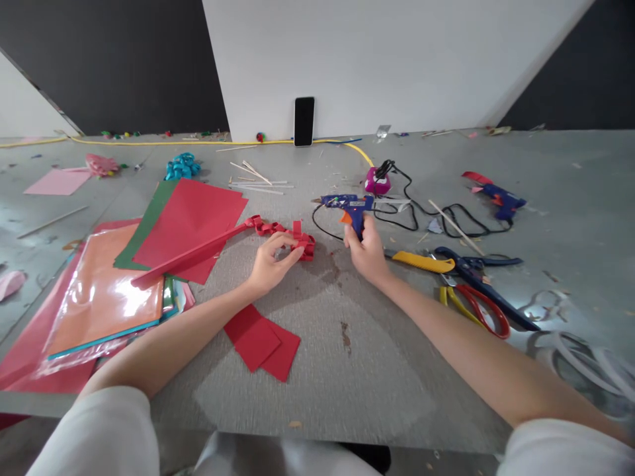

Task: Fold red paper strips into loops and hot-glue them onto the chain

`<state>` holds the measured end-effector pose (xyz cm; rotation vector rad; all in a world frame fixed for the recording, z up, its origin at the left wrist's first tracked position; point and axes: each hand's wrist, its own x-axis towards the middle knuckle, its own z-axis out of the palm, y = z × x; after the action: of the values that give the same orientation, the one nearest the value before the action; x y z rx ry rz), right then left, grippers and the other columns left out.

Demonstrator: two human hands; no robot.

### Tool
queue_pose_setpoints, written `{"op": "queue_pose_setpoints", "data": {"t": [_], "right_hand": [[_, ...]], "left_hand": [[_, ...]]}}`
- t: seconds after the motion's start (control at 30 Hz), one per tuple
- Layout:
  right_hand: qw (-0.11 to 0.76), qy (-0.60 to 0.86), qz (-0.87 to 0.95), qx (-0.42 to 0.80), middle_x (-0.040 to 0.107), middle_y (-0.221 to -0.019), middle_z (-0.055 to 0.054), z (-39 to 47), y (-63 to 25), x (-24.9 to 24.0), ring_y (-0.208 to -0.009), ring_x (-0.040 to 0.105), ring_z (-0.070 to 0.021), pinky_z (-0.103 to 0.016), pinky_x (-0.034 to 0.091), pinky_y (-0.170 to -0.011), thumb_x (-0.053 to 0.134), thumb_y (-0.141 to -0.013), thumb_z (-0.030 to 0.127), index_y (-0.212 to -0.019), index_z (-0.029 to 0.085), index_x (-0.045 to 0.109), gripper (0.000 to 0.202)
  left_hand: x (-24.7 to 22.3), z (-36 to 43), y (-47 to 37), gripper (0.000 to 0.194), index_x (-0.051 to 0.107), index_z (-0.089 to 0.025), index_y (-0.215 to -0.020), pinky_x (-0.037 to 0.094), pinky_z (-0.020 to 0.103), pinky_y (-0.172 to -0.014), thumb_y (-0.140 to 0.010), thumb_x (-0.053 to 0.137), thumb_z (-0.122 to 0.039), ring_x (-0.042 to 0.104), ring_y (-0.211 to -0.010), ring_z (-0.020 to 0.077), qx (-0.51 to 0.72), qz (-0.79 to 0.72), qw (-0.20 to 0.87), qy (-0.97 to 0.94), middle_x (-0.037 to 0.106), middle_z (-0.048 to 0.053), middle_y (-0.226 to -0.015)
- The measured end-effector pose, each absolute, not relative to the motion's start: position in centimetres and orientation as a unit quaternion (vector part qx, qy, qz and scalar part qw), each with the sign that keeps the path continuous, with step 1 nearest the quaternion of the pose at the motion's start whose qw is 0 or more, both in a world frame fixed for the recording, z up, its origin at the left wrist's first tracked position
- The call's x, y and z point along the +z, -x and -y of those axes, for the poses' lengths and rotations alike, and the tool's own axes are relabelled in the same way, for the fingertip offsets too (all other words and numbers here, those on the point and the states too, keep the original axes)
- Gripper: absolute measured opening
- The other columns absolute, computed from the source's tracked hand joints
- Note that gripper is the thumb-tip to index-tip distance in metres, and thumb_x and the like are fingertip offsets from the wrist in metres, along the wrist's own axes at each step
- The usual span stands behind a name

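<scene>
In my right hand (368, 251) is a blue glue gun (354, 206), gripped by its handle with the nozzle pointing left. My left hand (272, 261) has its thumb and fingers closed on the end of a red paper flower stem (198, 250), where curled red paper (306, 248) bunches up. From there the long red stem slants down to the left over flat sheets. Two small red paper pieces (265, 344) lie in front of my left forearm. Red sheets (193, 225) with a green sheet (149, 228) beneath them rest at the left.
A plastic-wrapped pack of coloured paper (109, 297) lies at the left. Right of my right hand are a yellow cutter (421, 260), blue-handled pliers (483, 291) and red-yellow scissors (489, 311). Behind stand a phone (304, 121) and a purple socket (378, 180) with black cords. Another glue gun (501, 200) lies far right.
</scene>
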<state>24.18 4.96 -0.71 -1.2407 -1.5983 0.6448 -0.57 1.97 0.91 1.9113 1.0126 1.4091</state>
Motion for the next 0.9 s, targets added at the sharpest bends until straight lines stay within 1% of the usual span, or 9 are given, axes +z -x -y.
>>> {"op": "queue_pose_setpoints", "data": {"t": [0.1, 0.23, 0.4, 0.5, 0.6, 0.7, 0.77, 0.83, 0.9], "right_hand": [[0.536, 0.514, 0.604, 0.289, 0.052, -0.073, 0.003, -4.7, -23.8, -0.4, -0.058, 0.055, -0.0169, -0.034, 0.046, -0.063, 0.05, -0.1, 0.054, -0.113, 0.027, 0.046, 0.03], [0.568, 0.488, 0.583, 0.316, 0.061, -0.093, -0.003, -4.8, -23.4, -0.2, -0.078, 0.069, -0.0208, -0.038, 0.057, -0.074, 0.055, -0.097, 0.056, -0.11, 0.029, 0.045, 0.032], [0.573, 0.466, 0.568, 0.362, 0.067, -0.096, -0.004, -5.0, -23.4, -0.9, -0.086, 0.072, -0.0217, -0.045, 0.063, -0.085, 0.059, -0.095, 0.058, -0.108, 0.028, 0.044, 0.035], [0.56, 0.461, 0.576, 0.378, 0.07, -0.108, -0.008, -5.0, -23.5, -1.5, -0.1, 0.074, -0.0245, -0.046, 0.065, -0.088, 0.058, -0.095, 0.063, -0.111, 0.027, 0.045, 0.041], [0.55, 0.462, 0.594, 0.361, 0.068, -0.124, -0.012, -5.0, -23.5, -1.7, -0.116, 0.07, -0.0273, -0.048, 0.064, -0.093, 0.057, -0.095, 0.066, -0.119, 0.027, 0.047, 0.047], [0.56, 0.448, 0.598, 0.357, 0.066, -0.129, -0.011, -4.9, -23.4, -1.5, -0.117, 0.069, -0.0276, -0.046, 0.066, -0.088, 0.059, -0.095, 0.064, -0.123, 0.027, 0.048, 0.047], [0.569, 0.436, 0.606, 0.344, 0.068, -0.122, -0.009, -4.8, -23.3, -1.2, -0.108, 0.071, -0.025, -0.041, 0.065, -0.081, 0.059, -0.096, 0.06, -0.12, 0.028, 0.051, 0.041], [0.565, 0.443, 0.623, 0.31, 0.069, -0.103, -0.005, -4.5, -23.4, -0.9, -0.09, 0.069, -0.0207, -0.037, 0.061, -0.076, 0.058, -0.099, 0.056, -0.112, 0.027, 0.053, 0.032], [0.549, 0.458, 0.64, 0.282, 0.063, -0.081, 0.0, -4.2, -23.6, -0.6, -0.073, 0.062, -0.0169, -0.033, 0.055, -0.07, 0.056, -0.1, 0.054, -0.102, 0.026, 0.054, 0.028]], "left_hand": [[1.0, -1.9, 0.6, 0.03, 0.069, -0.019, -0.086, 0.051, 0.031, -0.083, -0.097, 0.064, -0.047, 0.064, -0.085, 0.0165, 0.522, -0.382, 0.28, -0.71, 0.071, 0.006, -0.088], [0.9, -1.9, 0.6, 0.029, 0.069, -0.019, -0.087, 0.051, 0.031, -0.081, -0.097, 0.065, -0.046, 0.064, -0.085, 0.0164, 0.523, -0.375, 0.291, -0.708, 0.071, 0.006, -0.089], [0.8, -2.0, 0.6, 0.029, 0.069, -0.019, -0.086, 0.051, 0.032, -0.084, -0.096, 0.065, -0.046, 0.064, -0.086, 0.0162, 0.521, -0.38, 0.289, -0.707, 0.071, 0.006, -0.09], [0.7, -2.1, 0.5, 0.028, 0.069, -0.019, -0.087, 0.05, 0.03, -0.081, -0.096, 0.066, -0.045, 0.063, -0.084, 0.0153, 0.524, -0.376, 0.288, -0.708, 0.071, 0.006, -0.09], [0.7, -2.1, 0.5, 0.026, 0.07, -0.019, -0.087, 0.049, 0.028, -0.078, -0.096, 0.067, -0.043, 0.062, -0.083, 0.0145, 0.529, -0.37, 0.295, -0.704, 0.071, 0.006, -0.09], [0.8, -2.0, 0.5, 0.028, 0.07, -0.018, -0.086, 0.049, 0.028, -0.078, -0.095, 0.067, -0.044, 0.062, -0.083, 0.0144, 0.526, -0.38, 0.302, -0.699, 0.071, 0.005, -0.089], [0.9, -1.9, 0.5, 0.028, 0.07, -0.018, -0.086, 0.049, 0.028, -0.078, -0.095, 0.067, -0.045, 0.062, -0.083, 0.0146, 0.525, -0.385, 0.307, -0.694, 0.071, 0.006, -0.089], [1.0, -1.9, 0.5, 0.029, 0.071, -0.018, -0.088, 0.05, 0.028, -0.079, -0.095, 0.067, -0.045, 0.063, -0.083, 0.0151, 0.526, -0.386, 0.312, -0.69, 0.072, 0.007, -0.09], [0.9, -1.8, 0.4, 0.028, 0.072, -0.018, -0.09, 0.051, 0.029, -0.082, -0.096, 0.067, -0.045, 0.065, -0.086, 0.0159, 0.526, -0.385, 0.319, -0.688, 0.073, 0.007, -0.093]]}}
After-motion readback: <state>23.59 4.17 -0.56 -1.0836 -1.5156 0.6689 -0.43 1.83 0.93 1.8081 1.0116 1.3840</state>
